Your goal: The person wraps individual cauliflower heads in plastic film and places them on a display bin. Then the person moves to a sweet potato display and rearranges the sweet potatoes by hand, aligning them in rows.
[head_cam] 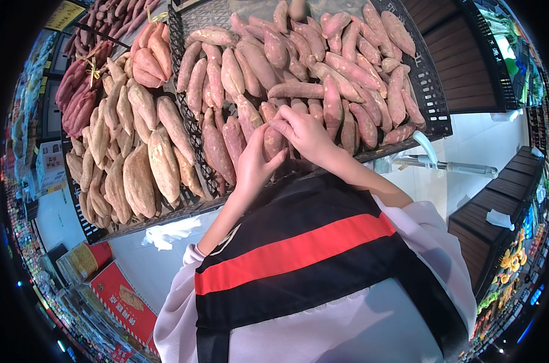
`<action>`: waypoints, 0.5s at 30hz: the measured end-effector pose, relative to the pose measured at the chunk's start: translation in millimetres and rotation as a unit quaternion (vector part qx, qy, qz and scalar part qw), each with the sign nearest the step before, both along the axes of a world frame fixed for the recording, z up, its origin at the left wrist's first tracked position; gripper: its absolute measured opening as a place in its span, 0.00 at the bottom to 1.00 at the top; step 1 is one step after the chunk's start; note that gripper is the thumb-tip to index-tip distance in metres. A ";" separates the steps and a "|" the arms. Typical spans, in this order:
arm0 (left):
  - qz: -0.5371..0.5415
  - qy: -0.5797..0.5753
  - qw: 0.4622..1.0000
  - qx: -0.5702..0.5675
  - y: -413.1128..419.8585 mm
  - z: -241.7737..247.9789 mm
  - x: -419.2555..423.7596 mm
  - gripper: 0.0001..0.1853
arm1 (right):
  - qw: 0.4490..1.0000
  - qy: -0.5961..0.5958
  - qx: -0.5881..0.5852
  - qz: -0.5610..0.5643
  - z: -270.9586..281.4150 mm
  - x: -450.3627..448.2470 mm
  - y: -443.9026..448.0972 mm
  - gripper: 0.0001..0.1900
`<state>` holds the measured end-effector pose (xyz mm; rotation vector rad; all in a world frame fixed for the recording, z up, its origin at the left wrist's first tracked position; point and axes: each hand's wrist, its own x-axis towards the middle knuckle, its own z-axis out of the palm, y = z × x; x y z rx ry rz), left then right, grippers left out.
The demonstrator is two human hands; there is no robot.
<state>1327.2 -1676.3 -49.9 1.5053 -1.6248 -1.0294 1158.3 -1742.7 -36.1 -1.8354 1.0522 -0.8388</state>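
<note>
Both my hands meet at the near edge of a black plastic crate (433,90) filled with reddish-purple sweet potatoes (256,63). Between them is one short sweet potato (273,141). My left hand (260,156) curves around its left side, thumb at its lower right. My right hand (304,134) is bent over its upper right, the fingertips close to those of my left hand. Whether the right fingers grip it or only touch it cannot be told. To the left, a second crate holds pale tan sweet potatoes (138,181).
Tied bundles of sweet potatoes (151,59) lie at the upper left. A pale blue curved handle (425,147) and a metal tube (471,169) stick out right of the crate. Dark slatted stands (492,199) are farther right. White plastic (168,232) hangs below the left crate.
</note>
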 end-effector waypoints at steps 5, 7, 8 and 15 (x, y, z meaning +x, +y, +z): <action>-0.015 -0.018 1.000 0.013 5.3 1.4 1.9 0.37 | 0.998 0.030 -0.045 -0.028 -7.6 -0.7 6.7 0.14; -0.021 -0.017 1.000 0.011 6.3 -0.7 0.6 0.38 | 0.998 0.023 -0.039 -0.044 -12.4 0.9 10.1 0.14; -0.019 -0.019 0.999 0.020 6.7 -1.5 -0.1 0.38 | 0.998 0.020 -0.032 -0.052 -15.1 1.9 11.6 0.14; -0.036 -0.067 0.997 0.010 8.7 8.5 -4.3 0.35 | 0.925 -0.202 0.301 -0.109 -30.6 8.0 13.4 0.19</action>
